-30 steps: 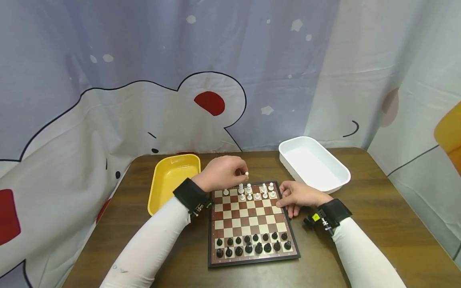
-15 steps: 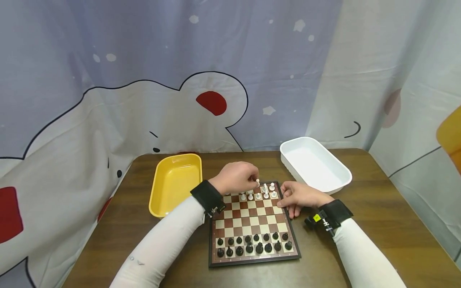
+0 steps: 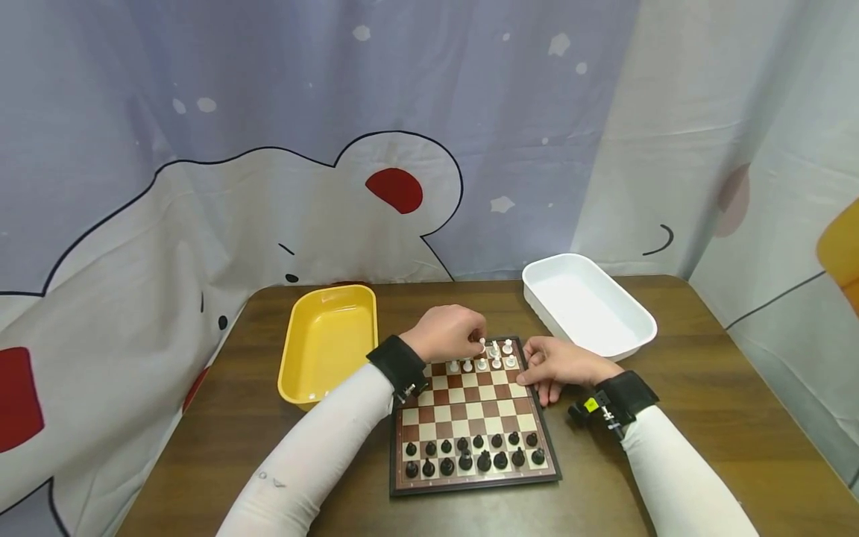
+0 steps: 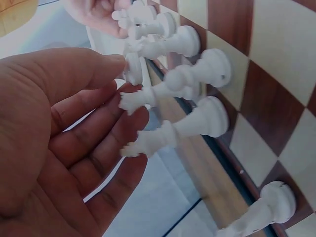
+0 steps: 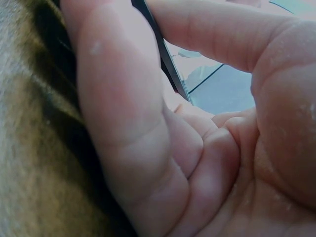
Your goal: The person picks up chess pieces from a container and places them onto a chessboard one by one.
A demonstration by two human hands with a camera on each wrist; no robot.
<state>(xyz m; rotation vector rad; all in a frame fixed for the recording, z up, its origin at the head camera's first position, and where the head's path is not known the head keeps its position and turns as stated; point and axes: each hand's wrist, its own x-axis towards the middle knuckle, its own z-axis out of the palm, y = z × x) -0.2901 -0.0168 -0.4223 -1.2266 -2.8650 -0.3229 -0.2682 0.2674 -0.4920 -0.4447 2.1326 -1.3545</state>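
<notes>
My left hand (image 3: pixel 446 333) pinches a small white chess piece (image 4: pixel 132 69) between thumb and fingers above the far row of the chessboard (image 3: pixel 463 411). In the left wrist view, taller white pieces, including a crowned queen (image 4: pixel 132 101), stand close by the curled fingers. The hand hides the far left corner of the board in the head view. Further right along that side, a row of white pawns (image 3: pixel 482 365) shows. My right hand (image 3: pixel 564 363) grips the board's right edge, thumb on top and fingers curled at the side. Two rows of black pieces (image 3: pixel 465 461) stand on the near side.
Left of the board, a yellow tray (image 3: pixel 290 373) lies on the wooden table (image 3: pixel 221 440). A white tray (image 3: pixel 640 317) stands behind my right hand. Behind the table hangs a patterned curtain (image 3: pixel 268 216).
My left hand has moved right and lowered from beyond the far edge to the far row, still pinching the white piece. The right hand has kept its place on the board's edge.
</notes>
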